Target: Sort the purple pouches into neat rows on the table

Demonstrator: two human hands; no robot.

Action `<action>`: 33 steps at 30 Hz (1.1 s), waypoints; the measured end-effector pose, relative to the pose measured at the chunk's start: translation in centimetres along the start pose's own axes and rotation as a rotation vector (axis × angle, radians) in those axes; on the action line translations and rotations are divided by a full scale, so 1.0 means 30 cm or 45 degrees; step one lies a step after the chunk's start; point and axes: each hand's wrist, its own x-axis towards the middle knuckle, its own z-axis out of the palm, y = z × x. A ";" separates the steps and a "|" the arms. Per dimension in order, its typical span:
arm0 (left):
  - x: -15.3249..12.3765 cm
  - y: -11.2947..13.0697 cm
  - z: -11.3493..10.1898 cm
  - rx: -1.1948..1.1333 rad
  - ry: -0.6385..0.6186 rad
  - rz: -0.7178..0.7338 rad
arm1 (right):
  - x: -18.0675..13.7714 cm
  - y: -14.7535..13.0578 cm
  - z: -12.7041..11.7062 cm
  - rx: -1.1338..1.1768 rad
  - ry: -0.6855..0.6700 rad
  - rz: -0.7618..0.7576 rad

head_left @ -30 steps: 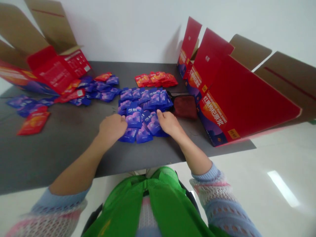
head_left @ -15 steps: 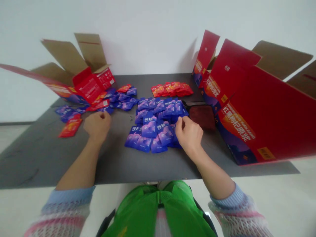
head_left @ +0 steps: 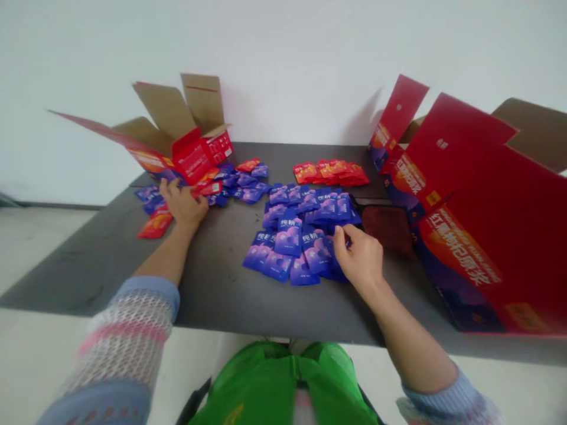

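Observation:
My left hand (head_left: 183, 206) reaches over the mixed pile on the left, its fingers apart, back of the hand up. Its fingertips are at the loose red and blue sachets; whether they touch one is hidden. A red sachet (head_left: 156, 223) lies just left of its wrist, and blue sachets (head_left: 245, 188) are heaped to its right. My right hand (head_left: 361, 254) is curled closed at the right edge of the overlapping blue-purple sachets (head_left: 289, 236). Its curled fingers hide whatever may be inside them.
An open red carton (head_left: 192, 159) stands at the back left, flaps up. Large red cartons (head_left: 500, 236) line the right side. Red sachets (head_left: 330, 171) lie in a row at the back. A dark brown pouch-like item (head_left: 387, 229) lies beside my right hand on the grey table (head_left: 221, 301).
My left hand has moved forward onto the mixed sachets, its fingers going from closed to spread. My right hand stays closed beside the blue sachets. The view has shifted left.

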 end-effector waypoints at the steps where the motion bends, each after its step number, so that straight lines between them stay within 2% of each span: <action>1: 0.012 -0.006 0.013 0.020 -0.043 0.033 | 0.001 0.006 0.002 0.010 0.014 -0.008; 5: 0.038 -0.036 0.064 0.084 -0.196 0.127 | 0.008 0.015 0.003 0.014 0.018 0.005; 8: 0.040 -0.041 0.082 0.157 -0.159 0.183 | 0.012 0.017 0.011 -0.009 -0.002 0.044; 12: 0.043 -0.024 0.065 0.317 -0.164 0.272 | 0.013 0.025 0.029 -0.026 -0.014 0.028; 15: 0.033 0.001 0.033 0.333 -0.131 0.238 | 0.015 0.030 0.028 -0.011 0.038 -0.005; 20: -0.003 0.081 -0.053 0.096 -0.096 0.077 | 0.016 0.024 0.005 0.051 0.125 -0.009; 23: -0.008 0.166 -0.115 -0.161 -0.016 0.093 | 0.008 0.010 0.005 0.150 0.079 -0.002; 25: -0.008 0.236 -0.156 -0.385 -0.007 0.172 | 0.002 0.001 0.008 0.243 0.017 -0.024; 27: -0.014 0.311 -0.194 -0.554 -0.183 0.342 | 0.000 -0.004 0.004 0.308 -0.033 -0.080; 30: -0.046 0.423 -0.238 -0.585 -0.633 0.598 | 0.006 0.001 -0.017 0.371 -0.063 -0.169; 31: -0.063 0.458 -0.248 -0.567 -0.720 0.622 | 0.009 0.005 -0.026 0.408 -0.076 -0.197; 33: -0.106 0.526 -0.263 -0.544 -0.754 0.593 | 0.014 0.012 -0.038 0.502 -0.125 -0.261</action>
